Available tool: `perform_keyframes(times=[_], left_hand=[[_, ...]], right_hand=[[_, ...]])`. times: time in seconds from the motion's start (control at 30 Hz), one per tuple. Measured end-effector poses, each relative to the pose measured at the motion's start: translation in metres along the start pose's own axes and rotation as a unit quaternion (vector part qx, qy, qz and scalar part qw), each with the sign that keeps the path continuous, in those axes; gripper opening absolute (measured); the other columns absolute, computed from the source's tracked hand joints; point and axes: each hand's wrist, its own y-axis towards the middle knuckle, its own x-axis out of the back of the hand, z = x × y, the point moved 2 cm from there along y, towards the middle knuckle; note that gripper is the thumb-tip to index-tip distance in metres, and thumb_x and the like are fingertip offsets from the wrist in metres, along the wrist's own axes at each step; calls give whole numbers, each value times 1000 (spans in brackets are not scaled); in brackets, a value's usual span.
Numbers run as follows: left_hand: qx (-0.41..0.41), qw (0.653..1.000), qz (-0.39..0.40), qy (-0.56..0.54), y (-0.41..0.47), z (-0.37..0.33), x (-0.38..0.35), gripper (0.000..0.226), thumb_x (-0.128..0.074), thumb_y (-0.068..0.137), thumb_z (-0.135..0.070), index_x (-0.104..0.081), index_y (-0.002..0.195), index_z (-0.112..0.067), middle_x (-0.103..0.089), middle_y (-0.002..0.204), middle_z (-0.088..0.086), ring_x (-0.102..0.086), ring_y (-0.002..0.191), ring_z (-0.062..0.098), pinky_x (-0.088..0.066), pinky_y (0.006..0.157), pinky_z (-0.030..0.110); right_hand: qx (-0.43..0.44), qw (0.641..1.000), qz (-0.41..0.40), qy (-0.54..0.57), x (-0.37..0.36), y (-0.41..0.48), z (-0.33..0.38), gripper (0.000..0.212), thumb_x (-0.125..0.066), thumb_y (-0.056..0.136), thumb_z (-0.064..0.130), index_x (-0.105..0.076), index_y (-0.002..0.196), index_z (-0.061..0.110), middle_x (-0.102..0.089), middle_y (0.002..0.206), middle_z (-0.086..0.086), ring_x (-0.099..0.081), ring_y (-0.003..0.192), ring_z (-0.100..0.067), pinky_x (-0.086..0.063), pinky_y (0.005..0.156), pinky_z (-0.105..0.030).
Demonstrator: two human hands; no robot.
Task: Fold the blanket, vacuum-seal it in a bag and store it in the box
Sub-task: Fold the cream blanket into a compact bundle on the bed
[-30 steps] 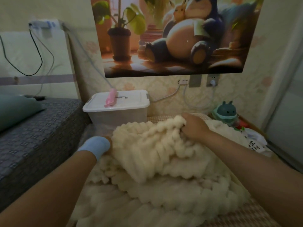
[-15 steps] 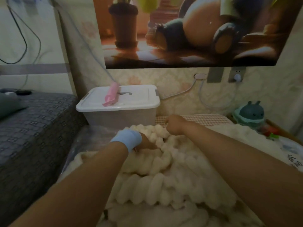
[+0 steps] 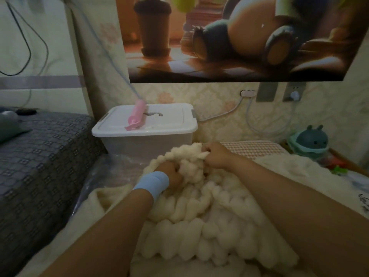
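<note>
A cream, puffy ribbed blanket (image 3: 209,222) lies bunched in front of me. My left hand (image 3: 169,174), with a light blue wristband, grips the blanket's far edge from the left. My right hand (image 3: 216,154) is closed on a raised fold of the same edge, just to the right. A clear plastic bag (image 3: 111,172) lies crumpled under the blanket's left side. Behind it stands a translucent storage box (image 3: 143,140) with its white lid (image 3: 169,118) closed.
A pink hand pump (image 3: 135,116) rests on the box lid. A grey patterned bed (image 3: 36,160) runs along the left. A teal toy (image 3: 310,141) sits at the right by the wall. Cables hang from wall sockets (image 3: 293,93) under a large poster.
Both hands have carried the blanket's edge forward toward the box and drawn closer together. The view has tilted down and nearer to the box.
</note>
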Motion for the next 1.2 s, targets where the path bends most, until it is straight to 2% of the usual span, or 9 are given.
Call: perform_keyframes(times=[0.13, 0.23, 0.3, 0.47, 0.57, 0.83, 1.0, 1.07, 1.2], left_hand=[[-56, 977, -104, -176, -25, 1, 36, 24, -56, 86, -11, -62, 109, -14, -64, 110, 9, -58, 105, 27, -38, 83, 23], [-81, 947, -41, -307, -51, -9, 67, 30, -59, 80, -9, -65, 109, -15, -67, 108, 8, -60, 104, 26, -45, 86, 27], [-74, 911, 53, -402, -66, -19, 81, 36, -65, 74, -12, -68, 110, -9, -69, 109, 15, -63, 106, 31, -51, 93, 38], [-136, 936, -92, -312, -88, -53, 115, 20, -75, 79, -32, -73, 97, -22, -72, 100, 2, -65, 101, 23, -51, 92, 35], [-157, 954, -108, -232, -97, -72, 124, 33, -71, 83, -27, -65, 116, -24, -60, 119, -7, -54, 110, 15, -39, 95, 25], [-136, 985, -60, -85, -108, -84, 157, 34, -63, 89, -30, -59, 122, -22, -56, 118, -3, -50, 112, 16, -37, 101, 30], [-136, 942, -238, -192, -112, -77, 170, 15, -51, 89, -28, -52, 104, -26, -61, 99, 0, -58, 99, 25, -45, 88, 36], [-120, 935, -246, -225, -112, -68, 167, 13, -49, 87, -36, -53, 99, -33, -61, 97, -2, -59, 95, 23, -48, 86, 37], [-102, 948, -140, -266, -112, -66, 153, 37, -54, 86, -39, -55, 122, -30, -59, 123, 4, -54, 116, 29, -41, 104, 43]], right_hand=[[43, 998, -44, 26, 22, -22, 2, 27, -63, 85, 2, -53, 73, 23, -55, 78, 8, -53, 82, -14, -36, 52, -8], [38, 995, -19, 86, 35, -46, 10, 55, -73, 81, 6, -53, 130, 21, -58, 120, 5, -57, 107, -14, -50, 83, -20], [25, 994, 20, 107, 37, -59, 18, 70, -70, 79, 1, -48, 143, 20, -58, 125, 5, -59, 109, -15, -53, 83, -26], [36, 996, -40, 66, 52, -80, 39, 12, -72, 76, 5, -72, 87, 10, -66, 79, 2, -62, 75, -11, -46, 58, -23], [125, 982, -118, 78, 62, -89, 57, 19, -67, 78, -3, -62, 68, 12, -57, 67, 7, -51, 64, 0, -40, 56, -20], [118, 962, -162, 182, 81, -107, 71, 27, -78, 75, 14, -59, 94, 8, -64, 88, -6, -57, 77, -13, -49, 68, -29], [146, 956, -219, 127, 77, -121, 72, 20, -72, 81, 33, -54, 80, 24, -61, 86, -1, -57, 78, -14, -47, 71, -32], [162, 970, -177, 24, 71, -122, 67, 17, -68, 75, 26, -62, 88, 35, -63, 101, 5, -60, 96, -15, -49, 82, -33], [137, 987, -33, -76, 50, -114, 45, 53, -63, 68, 53, -56, 121, 58, -67, 120, 15, -61, 112, -13, -50, 97, -43]])
